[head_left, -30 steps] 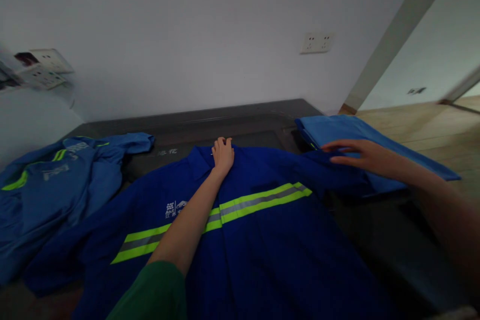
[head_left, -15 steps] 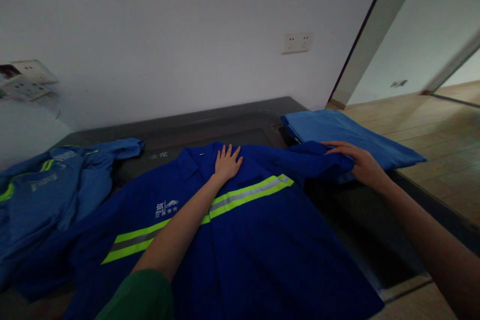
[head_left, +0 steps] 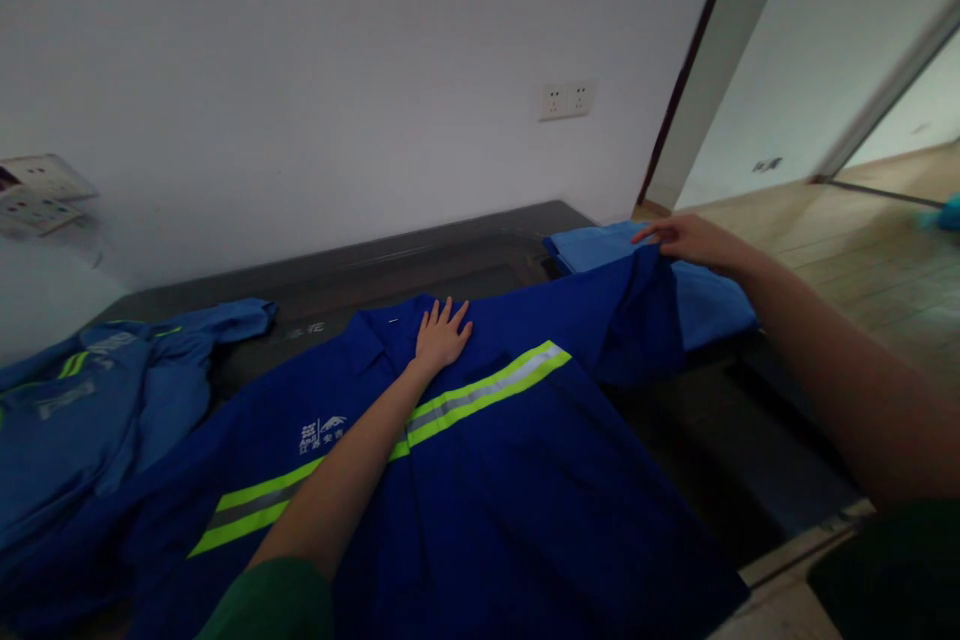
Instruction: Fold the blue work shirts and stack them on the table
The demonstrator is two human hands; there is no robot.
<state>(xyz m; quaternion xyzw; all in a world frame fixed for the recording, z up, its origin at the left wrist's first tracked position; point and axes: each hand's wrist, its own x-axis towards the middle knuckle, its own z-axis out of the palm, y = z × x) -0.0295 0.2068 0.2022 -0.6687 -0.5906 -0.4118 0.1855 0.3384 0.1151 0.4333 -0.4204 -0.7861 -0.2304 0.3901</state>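
A dark blue work jacket [head_left: 495,480] with a yellow-and-silver reflective band lies front side up, its collar toward the wall. My left hand [head_left: 442,332] rests flat on its upper chest beside the collar, fingers spread. With thumb and fingers pinched, my right hand [head_left: 686,238] grips the upper edge of the jacket's sleeve [head_left: 637,310] and holds it raised. The sleeve hangs from that grip, over part of a light blue folded cloth [head_left: 712,305].
The dark surface [head_left: 465,260] under the jacket has a raised back edge against the wall. A lighter blue garment [head_left: 97,420] with reflective strips lies at the left. A socket plate [head_left: 566,101] is on the wall. Tiled floor [head_left: 847,250] shows at the right.
My right hand has lifted the sleeve up and away, so it now hangs spread rather than bunched. My left hand stays flat on the chest. The view has turned slightly right.
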